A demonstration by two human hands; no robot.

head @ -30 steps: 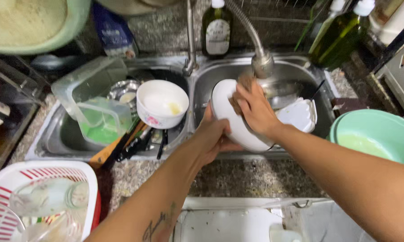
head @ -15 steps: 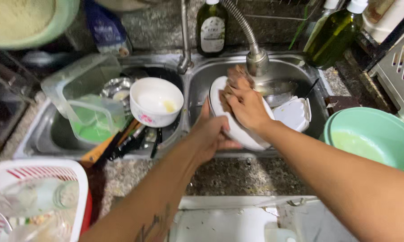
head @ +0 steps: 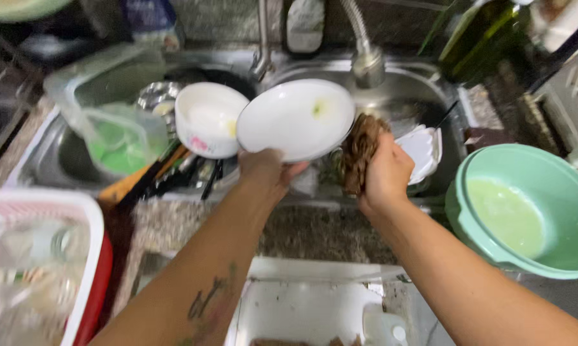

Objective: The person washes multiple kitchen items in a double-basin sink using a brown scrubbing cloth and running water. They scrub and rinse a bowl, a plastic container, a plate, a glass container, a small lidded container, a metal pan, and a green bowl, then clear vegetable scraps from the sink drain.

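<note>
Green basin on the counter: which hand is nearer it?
Right. The right hand, gripping a brown scrubber, is just left of the green basin; the left hand holds a white plate farther left.

White plate (head: 295, 118), tilted over the sink, beside a brown scrubber (head: 359, 150).

dim warm indoor light, motion blur throughout, glare on white plate (head: 295, 118), edges smeared

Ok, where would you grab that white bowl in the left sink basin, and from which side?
Probably by the near rim of the white bowl, coming from above: it sits upright and open on the pile of utensils. The far side is crowded by the plastic container and the white plate held by the left hand.
</note>
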